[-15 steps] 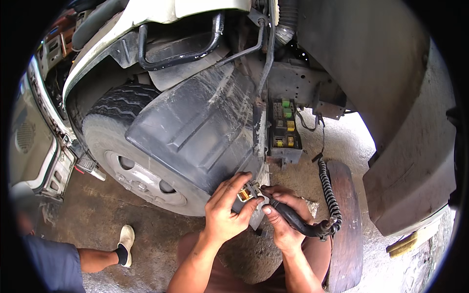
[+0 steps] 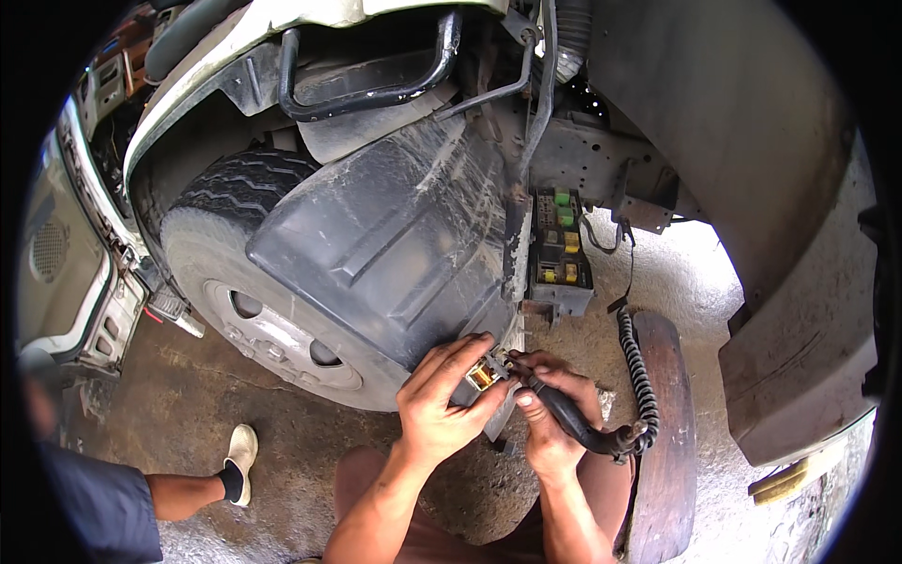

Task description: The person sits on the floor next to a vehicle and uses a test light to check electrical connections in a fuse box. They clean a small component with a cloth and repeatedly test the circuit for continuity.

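- At the far left, a pale vehicle door panel (image 2: pixel 52 249) with a round speaker grille stands at the edge of the view.
- Below it, another person's leg (image 2: pixel 188 495) reaches in from the lower left, ending in a dark sock and a pale shoe (image 2: pixel 241 461) on the stained concrete.
- A truck wheel (image 2: pixel 282 334) sits under the pale fender, its upper tread and side partly covered by a scuffed black plastic guard (image 2: pixel 376 244).
- At lower centre, the left hand (image 2: pixel 437 399) pinches a small part (image 2: pixel 482 376) between thumb and fingers; the part's pale frame holds a copper-coloured core.
- Just beside it, the right hand (image 2: pixel 556 423) is closed around a thick black cable (image 2: pixel 567 414), fingertips gathered at its end. The cable's tip meets the small part, though whether the two are joined cannot be told.
- Above the right hand, a black fuse box (image 2: pixel 568 301) hangs uncovered on the vehicle's frame. Two green blocks (image 2: pixel 566 217) sit one below the other near its top, a yellow block (image 2: pixel 571 242) sits at mid-height on the right, and two more yellow pieces lie side by side near the bottom, among dark sockets.
- To the right, a ribbed black conduit (image 2: pixel 631 348) curves down toward the cable, beside a worn brown slab (image 2: pixel 665 423).
- At the far right, a large grey panel (image 2: pixel 789 376) stands above a yellowish block (image 2: pixel 794 482).
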Demonstrator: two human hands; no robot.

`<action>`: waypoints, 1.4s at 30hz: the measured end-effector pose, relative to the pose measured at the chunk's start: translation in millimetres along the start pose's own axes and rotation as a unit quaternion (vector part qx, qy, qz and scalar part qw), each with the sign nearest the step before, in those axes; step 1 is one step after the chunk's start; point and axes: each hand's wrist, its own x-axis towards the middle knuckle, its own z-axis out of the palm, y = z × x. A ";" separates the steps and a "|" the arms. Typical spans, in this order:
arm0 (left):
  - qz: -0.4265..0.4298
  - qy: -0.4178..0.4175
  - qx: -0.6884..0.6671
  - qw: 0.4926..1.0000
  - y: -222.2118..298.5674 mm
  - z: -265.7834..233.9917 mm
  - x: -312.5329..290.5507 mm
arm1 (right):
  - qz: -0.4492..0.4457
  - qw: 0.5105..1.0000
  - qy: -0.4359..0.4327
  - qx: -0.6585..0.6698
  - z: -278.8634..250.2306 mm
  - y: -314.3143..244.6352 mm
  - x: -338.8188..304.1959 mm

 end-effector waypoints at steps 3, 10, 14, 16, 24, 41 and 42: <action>0.006 0.002 0.000 1.000 -0.3 -0.1 0.8 | -0.040 0.998 -0.046 -0.012 -3.4 1.2 2.8; 0.009 0.019 0.014 1.000 1.1 0.5 1.0 | -0.034 0.998 -0.044 0.013 -0.7 2.1 1.6; -0.012 0.016 0.007 1.000 2.1 3.3 -0.4 | -0.021 0.999 -0.016 0.024 1.2 3.5 1.1; -0.002 0.024 0.008 1.000 1.9 2.7 -0.8 | -0.050 0.997 -0.055 0.007 2.1 3.4 0.7; 0.005 0.031 0.027 0.999 1.5 4.5 -2.7 | -0.089 0.991 -0.067 -0.074 2.0 0.8 4.2; -0.010 0.034 0.012 0.999 3.7 7.3 -3.0 | -0.068 0.994 -0.026 -0.076 2.2 4.4 6.0; -0.008 0.038 0.020 0.999 4.0 7.3 -3.6 | -0.078 0.992 -0.035 -0.088 2.3 4.5 6.0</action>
